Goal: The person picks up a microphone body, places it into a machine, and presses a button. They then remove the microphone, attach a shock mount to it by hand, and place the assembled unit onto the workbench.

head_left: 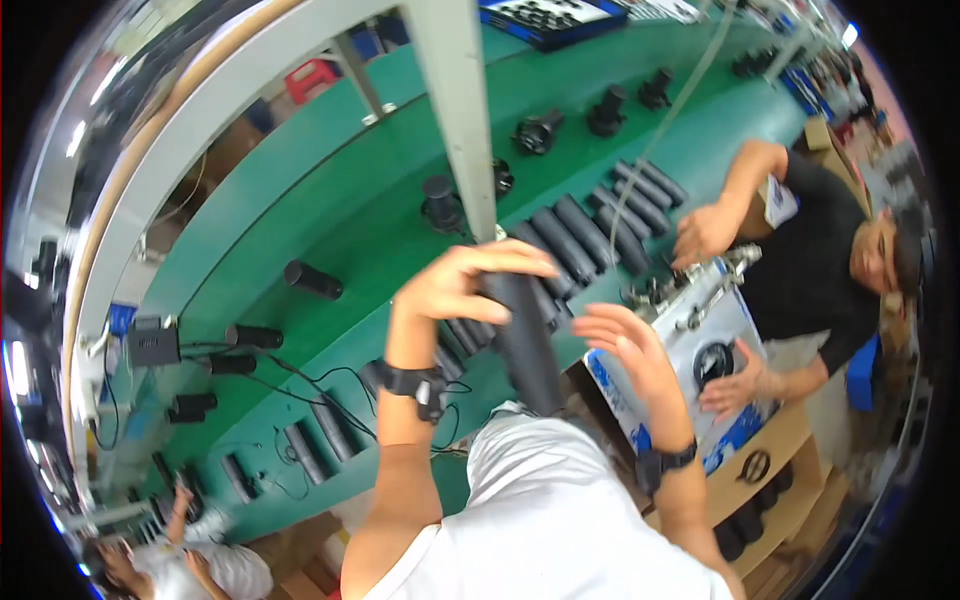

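My left hand (pixel 455 285) is wrapped around the upper end of a black cylinder (pixel 530 355), its thumb and fingers on either side. The cylinder is tilted, its lower end close to my white shirt. To the right of it, my right hand (pixel 630 345) is held up with fingers spread, apart from the cylinder and blurred a little. Behind my hands, several similar black cylinders (pixel 572 235) lie in rows on the green table (pixel 390 255). Each of my wrists has a black strap with a small device.
At right, a co-worker in a dark shirt (pixel 800 240) works at a metal fixture (pixel 700 300) on a board. Below it stands a cardboard box (pixel 790 480) of black parts. A metal post (pixel 455 110) rises beyond my left hand; cables (pixel 290 370) cross the table. Another person (pixel 190 560) sits lower left.
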Available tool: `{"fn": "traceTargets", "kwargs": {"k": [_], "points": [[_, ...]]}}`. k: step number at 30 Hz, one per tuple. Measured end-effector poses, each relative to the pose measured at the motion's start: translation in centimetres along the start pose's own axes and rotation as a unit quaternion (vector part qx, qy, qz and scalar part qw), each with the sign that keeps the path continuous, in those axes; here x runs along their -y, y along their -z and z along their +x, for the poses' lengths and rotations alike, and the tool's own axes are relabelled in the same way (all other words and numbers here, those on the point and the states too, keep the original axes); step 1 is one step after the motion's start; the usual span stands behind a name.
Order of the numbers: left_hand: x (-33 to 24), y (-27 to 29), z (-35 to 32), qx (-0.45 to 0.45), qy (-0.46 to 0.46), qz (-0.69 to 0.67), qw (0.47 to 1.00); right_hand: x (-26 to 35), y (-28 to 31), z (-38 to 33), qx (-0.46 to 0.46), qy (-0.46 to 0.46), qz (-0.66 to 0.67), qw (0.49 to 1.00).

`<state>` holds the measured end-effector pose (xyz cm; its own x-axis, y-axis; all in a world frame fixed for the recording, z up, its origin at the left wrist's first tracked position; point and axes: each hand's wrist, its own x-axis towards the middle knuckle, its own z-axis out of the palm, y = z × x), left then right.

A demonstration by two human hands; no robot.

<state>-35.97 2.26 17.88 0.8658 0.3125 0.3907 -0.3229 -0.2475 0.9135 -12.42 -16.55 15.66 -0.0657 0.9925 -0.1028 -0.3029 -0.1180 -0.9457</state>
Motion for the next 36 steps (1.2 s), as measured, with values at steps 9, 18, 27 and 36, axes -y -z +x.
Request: {"fn": "traceTargets", "kwargs": {"k": [9, 18, 27, 36], "points": [[6.5, -14.8, 5.0, -0.062, 0.225, -0.234, 0.944, -1.1, 5.0, -1.8, -0.294, 0.226, 0.238, 0.898], [8.8, -23.5, 7.7, 0.154, 0.307, -0.679, 0.648, -0.5, 9.1, -11.0, -0.173, 0.372, 0.328, 0.851], [10.9, -26.8, 7.8, 0.155, 0.412, -0.347, 0.828, 0.4, 12.6, -17.8, -0.476, 0.399, -0.061, 0.781], [12.2, -25.3, 5.7, 0.113, 0.459, -0.315, 0.823, -3.9, 18.7, -12.6, -0.502, 0.263, -0.257, 0.783]]}}
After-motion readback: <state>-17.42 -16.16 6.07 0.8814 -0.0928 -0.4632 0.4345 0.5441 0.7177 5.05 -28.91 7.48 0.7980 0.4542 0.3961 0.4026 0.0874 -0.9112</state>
